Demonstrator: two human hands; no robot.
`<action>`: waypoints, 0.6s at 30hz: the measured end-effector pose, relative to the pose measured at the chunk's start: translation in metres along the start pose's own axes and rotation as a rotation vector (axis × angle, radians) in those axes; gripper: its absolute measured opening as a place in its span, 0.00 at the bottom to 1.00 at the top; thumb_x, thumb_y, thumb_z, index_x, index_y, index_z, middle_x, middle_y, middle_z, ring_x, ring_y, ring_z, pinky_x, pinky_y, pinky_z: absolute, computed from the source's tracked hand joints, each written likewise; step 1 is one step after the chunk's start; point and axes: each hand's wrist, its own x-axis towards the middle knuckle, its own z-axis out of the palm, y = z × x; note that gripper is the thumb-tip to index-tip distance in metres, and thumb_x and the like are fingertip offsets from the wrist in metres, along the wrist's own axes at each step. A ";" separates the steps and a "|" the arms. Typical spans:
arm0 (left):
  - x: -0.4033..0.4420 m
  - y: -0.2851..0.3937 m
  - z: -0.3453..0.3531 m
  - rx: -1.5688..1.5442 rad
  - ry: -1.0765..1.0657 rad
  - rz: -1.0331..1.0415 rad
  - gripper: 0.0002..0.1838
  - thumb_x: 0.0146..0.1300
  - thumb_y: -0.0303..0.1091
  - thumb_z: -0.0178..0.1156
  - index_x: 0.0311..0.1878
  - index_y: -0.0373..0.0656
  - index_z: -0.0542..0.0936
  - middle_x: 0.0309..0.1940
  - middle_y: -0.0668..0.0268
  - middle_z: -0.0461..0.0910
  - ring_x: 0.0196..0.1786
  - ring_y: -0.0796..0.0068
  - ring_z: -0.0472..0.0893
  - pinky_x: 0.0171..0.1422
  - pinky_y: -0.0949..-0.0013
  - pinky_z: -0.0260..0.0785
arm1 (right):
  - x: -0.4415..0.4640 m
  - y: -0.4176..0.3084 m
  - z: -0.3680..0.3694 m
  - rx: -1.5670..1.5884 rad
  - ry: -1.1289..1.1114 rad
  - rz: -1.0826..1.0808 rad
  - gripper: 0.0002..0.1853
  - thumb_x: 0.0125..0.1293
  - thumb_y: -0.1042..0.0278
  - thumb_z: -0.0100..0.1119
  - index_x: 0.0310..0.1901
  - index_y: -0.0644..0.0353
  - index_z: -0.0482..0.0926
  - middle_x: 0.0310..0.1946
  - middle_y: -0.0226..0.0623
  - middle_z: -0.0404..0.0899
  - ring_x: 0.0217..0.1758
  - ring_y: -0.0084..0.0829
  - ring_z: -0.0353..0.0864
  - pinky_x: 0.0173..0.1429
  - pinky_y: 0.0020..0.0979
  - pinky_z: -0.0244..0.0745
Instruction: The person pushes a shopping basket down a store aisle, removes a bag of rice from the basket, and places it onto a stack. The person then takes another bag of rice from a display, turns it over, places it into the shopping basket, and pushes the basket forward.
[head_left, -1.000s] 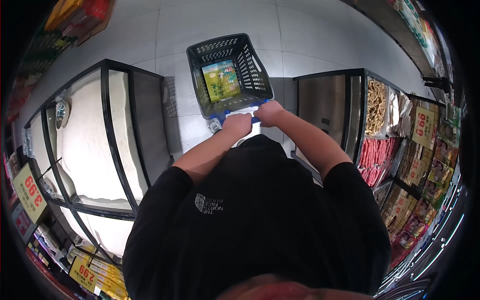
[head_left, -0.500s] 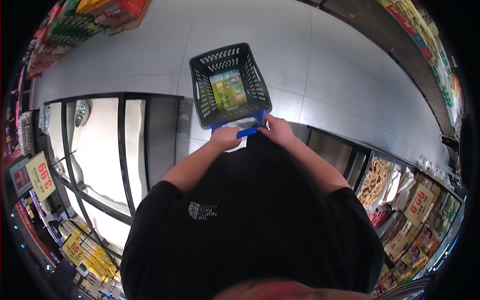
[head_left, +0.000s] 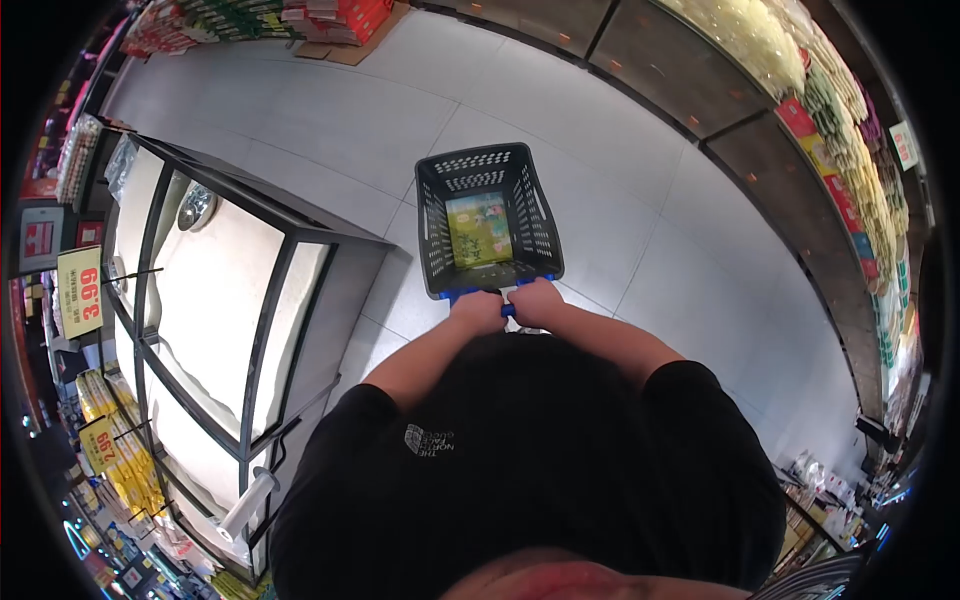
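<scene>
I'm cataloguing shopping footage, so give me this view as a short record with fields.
left hand: closed on the blue handle
right hand: closed on the same handle, beside the left
basket: dark, perforated, in front of the person
basket contents: green-and-blue package
left side: black-framed bins with white contents
signs: 3.99 sign; 2.99 sign
floor: pale tiles

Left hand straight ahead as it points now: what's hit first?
Likely the near wall of the dark perforated plastic basket, just beyond the blue handle the left hand holds. Depth is unclear; the right hand sits close beside.
</scene>
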 end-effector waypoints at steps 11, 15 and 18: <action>0.091 -0.062 -0.062 -0.188 0.124 0.190 0.21 0.57 0.46 0.65 0.51 0.46 0.82 0.46 0.51 0.87 0.52 0.48 0.86 0.58 0.48 0.78 | 0.077 0.090 -0.106 -0.329 0.046 -0.146 0.04 0.62 0.62 0.60 0.37 0.46 0.82 0.29 0.31 0.85 0.36 0.37 0.88 0.47 0.41 0.73; 0.107 -0.081 -0.101 -0.257 0.239 0.062 0.19 0.58 0.45 0.65 0.49 0.46 0.82 0.46 0.52 0.87 0.52 0.48 0.86 0.59 0.49 0.78 | 0.116 0.091 -0.149 -0.303 0.167 -0.160 0.14 0.55 0.55 0.68 0.41 0.48 0.82 0.37 0.33 0.85 0.44 0.38 0.86 0.51 0.41 0.72; 0.118 -0.086 -0.140 -0.318 0.247 -0.046 0.18 0.58 0.43 0.63 0.49 0.46 0.84 0.48 0.52 0.87 0.54 0.48 0.85 0.60 0.50 0.77 | 0.147 0.108 -0.157 -0.173 0.272 -0.129 0.26 0.48 0.45 0.76 0.46 0.49 0.82 0.42 0.35 0.84 0.47 0.40 0.85 0.54 0.44 0.74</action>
